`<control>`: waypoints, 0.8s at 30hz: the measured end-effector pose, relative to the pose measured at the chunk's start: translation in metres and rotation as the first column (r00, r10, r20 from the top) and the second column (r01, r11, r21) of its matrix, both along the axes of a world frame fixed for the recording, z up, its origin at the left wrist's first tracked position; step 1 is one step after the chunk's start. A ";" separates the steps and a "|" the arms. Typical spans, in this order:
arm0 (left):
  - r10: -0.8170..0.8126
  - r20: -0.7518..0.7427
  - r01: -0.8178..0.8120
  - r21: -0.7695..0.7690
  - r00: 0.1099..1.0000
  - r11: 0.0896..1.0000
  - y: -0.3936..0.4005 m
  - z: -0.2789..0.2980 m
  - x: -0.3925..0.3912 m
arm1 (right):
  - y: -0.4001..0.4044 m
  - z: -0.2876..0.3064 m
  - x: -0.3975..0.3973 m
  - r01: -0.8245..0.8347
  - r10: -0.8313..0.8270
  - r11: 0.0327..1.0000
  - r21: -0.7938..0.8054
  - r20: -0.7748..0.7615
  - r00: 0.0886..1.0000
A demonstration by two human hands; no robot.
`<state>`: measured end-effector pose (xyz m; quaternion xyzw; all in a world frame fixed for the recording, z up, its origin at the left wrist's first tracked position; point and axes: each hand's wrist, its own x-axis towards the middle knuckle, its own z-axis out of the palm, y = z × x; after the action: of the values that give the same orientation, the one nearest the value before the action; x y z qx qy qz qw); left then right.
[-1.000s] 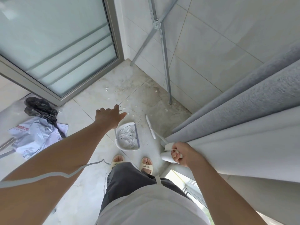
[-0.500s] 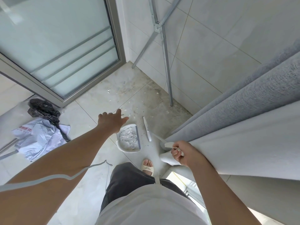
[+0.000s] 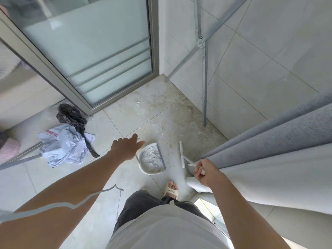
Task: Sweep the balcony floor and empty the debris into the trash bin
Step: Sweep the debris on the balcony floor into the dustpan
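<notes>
The right hand (image 3: 206, 174) is curled in a fist around the top of a white broom handle (image 3: 195, 165), which slants down and away to the narrow white broom head (image 3: 182, 154) resting on the floor. The left hand (image 3: 125, 148) reaches forward with fingers spread and loosely extended, holding nothing; its fingertips sit just beside the rear rim of the white dustpan (image 3: 152, 159), and whether they touch it cannot be told. The dustpan lies on the floor between the two hands, a little left of the broom head, and holds a heap of pale grey debris (image 3: 151, 159).

Small white scraps and dark specks (image 3: 156, 125) lie scattered on the stained floor tiles (image 3: 161, 105) beyond the dustpan, toward the corner. A foot in a beige slide sandal (image 3: 171, 190) stands just below the dustpan. To the left, crumpled printed paper (image 3: 62, 148) lies on the floor with a black plastic bag (image 3: 73, 119) partly on top of it. A frosted glass sliding door (image 3: 89, 51) closes the far left side, and a grey metal stand leg (image 3: 204, 83) rises against the tiled wall (image 3: 260, 60). Grey and white fabric (image 3: 278, 150) hangs along the right, touching the right hand.
</notes>
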<state>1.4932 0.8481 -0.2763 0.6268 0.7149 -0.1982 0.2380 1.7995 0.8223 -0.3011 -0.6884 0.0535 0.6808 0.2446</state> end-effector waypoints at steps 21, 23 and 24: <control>0.064 0.000 -0.063 0.136 0.998 0.989 0.034 0.052 0.001 | 0.072 0.033 -0.010 -0.033 0.030 0.988 0.150 0.018 0.999; 0.050 -0.010 -0.048 0.141 0.999 0.989 0.040 0.056 0.008 | 0.095 0.032 -0.007 -0.091 0.082 0.985 0.149 0.063 0.995; 0.043 -0.011 -0.041 0.140 0.999 0.989 0.043 0.057 0.012 | 0.106 0.031 -0.005 -0.112 0.099 0.982 0.150 0.092 0.991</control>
<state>1.5049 0.8911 -0.2195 0.6255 0.7416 -0.1471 0.1928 1.7947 0.9280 -0.2700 -0.6971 -0.0465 0.6654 0.2628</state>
